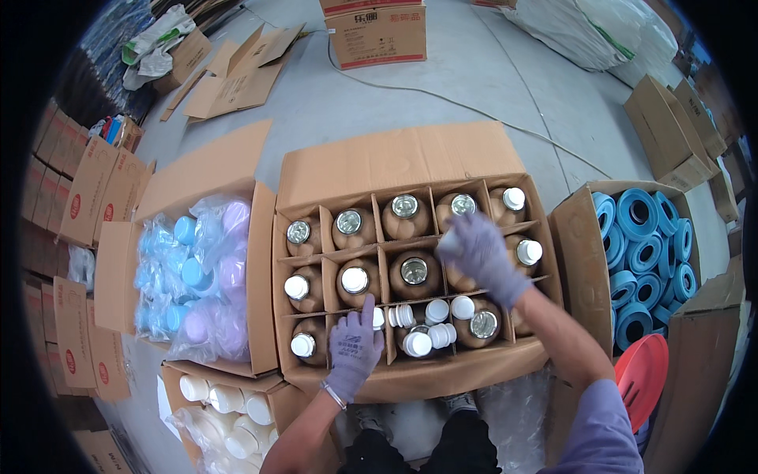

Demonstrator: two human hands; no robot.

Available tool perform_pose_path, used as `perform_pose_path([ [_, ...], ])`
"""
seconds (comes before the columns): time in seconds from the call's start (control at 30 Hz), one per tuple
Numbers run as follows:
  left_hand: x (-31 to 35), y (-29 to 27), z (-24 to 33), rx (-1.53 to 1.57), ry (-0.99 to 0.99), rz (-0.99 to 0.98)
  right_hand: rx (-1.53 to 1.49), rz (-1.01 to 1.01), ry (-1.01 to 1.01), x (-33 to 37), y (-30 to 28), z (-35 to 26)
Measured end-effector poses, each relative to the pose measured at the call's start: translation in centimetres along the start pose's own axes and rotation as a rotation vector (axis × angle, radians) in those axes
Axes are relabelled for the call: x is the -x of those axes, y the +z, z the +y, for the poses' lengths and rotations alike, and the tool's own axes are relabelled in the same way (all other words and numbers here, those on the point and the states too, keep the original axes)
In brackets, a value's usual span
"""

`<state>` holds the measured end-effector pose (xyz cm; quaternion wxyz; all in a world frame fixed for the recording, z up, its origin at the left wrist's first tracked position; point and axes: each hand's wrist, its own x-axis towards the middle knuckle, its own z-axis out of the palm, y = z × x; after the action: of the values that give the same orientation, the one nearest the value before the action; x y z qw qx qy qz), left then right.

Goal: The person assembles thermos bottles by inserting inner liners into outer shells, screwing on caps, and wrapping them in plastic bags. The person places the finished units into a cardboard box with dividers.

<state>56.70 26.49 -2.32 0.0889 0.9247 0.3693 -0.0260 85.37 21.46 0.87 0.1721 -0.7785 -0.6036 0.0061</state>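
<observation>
A large cardboard box (410,378) with card dividers holds several brown round bottles (298,347) with silvery necks. White stoppers (355,279) sit in some necks; others show bare mirrored mouths. Loose white stoppers (418,343) lie in a cluster over the near middle compartments. My left hand (354,351), in a grey-purple glove, lies over the near row with its index finger stretched out beside a white stopper (378,318). My right hand (482,251), gloved alike and slightly blurred, is over the fourth column, closed on a white stopper (450,243); its fingers partly hide the bottles beneath.
At left, a box (264,276) holds bagged light-blue and purple parts. Below it stands a box of white cups (229,399). Blue rings (636,209) fill the right box, near a red plastic piece (641,379). A cable (442,96) crosses the floor near a closed carton (377,35).
</observation>
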Motion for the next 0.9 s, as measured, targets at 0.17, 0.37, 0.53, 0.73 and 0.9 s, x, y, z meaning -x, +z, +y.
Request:
perform_pose_path([
  [0.17,-1.8,0.3,-0.1,0.128,0.085,-0.044,0.205,0.030,0.147,-5.9,3.0,8.0],
  [0.37,-10.3,-5.6,-3.9,0.604,0.017,0.270,0.185,-0.077,0.086,-6.5,3.6,7.6],
  [0.53,-20.1,-2.4,-5.5,0.071,-0.056,0.307,0.333,-0.226,0.029,-5.9,6.1,7.2],
  [0.73,-21.9,-1.3,-4.4,-0.150,-0.032,0.146,-0.213,-0.214,0.124,-4.2,3.6,11.0],
  [0.9,-22.7,-2.2,-4.3,-0.164,-0.077,-0.032,-0.002,-0.233,0.105,-4.7,2.9,9.5],
])
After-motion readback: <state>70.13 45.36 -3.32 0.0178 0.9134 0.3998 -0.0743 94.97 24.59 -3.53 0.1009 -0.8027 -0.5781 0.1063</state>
